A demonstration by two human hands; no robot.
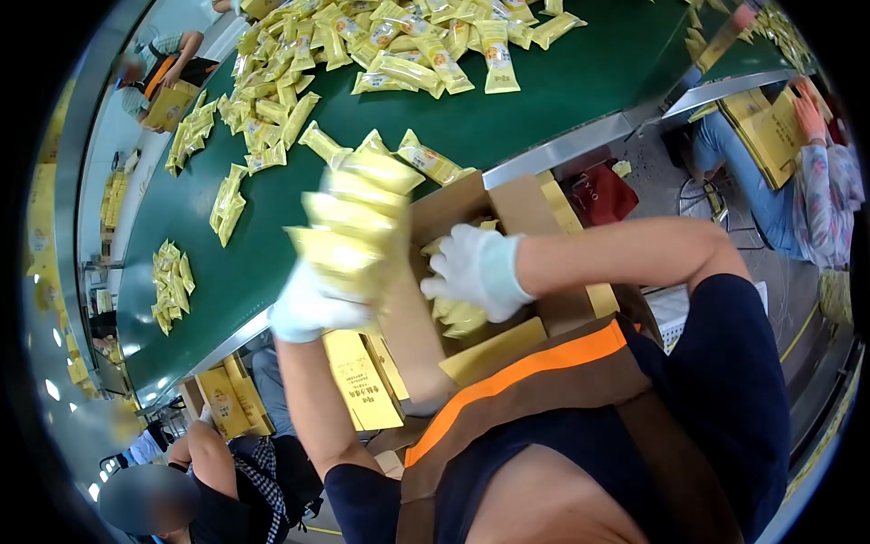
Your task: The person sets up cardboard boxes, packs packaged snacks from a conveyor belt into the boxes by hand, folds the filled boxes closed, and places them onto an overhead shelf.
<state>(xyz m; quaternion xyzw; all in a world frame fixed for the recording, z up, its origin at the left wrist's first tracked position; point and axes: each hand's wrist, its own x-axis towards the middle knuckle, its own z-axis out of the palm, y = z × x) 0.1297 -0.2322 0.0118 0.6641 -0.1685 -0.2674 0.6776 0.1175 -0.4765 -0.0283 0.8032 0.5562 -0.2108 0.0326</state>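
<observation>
Several yellow snack packets [353,222], blurred by motion, are gathered in a stack in my left hand [317,304], which is gloved in white. They are raised above the left side of an open cardboard box [521,349] on my lap. My right hand [476,267], also in a white glove, reaches into the box with bent fingers. It rests on yellow packets [462,317] lying inside. Whether its fingers grip any of them is hidden.
A green conveyor belt [544,118] curves past in front, bearing a heap of yellow packets [399,45]. Its metal edge [566,150] borders the box. Co-workers with cartons sit on both sides. A dark red bag [600,192] lies beyond the box, and a yellow carton [358,381] stands at left.
</observation>
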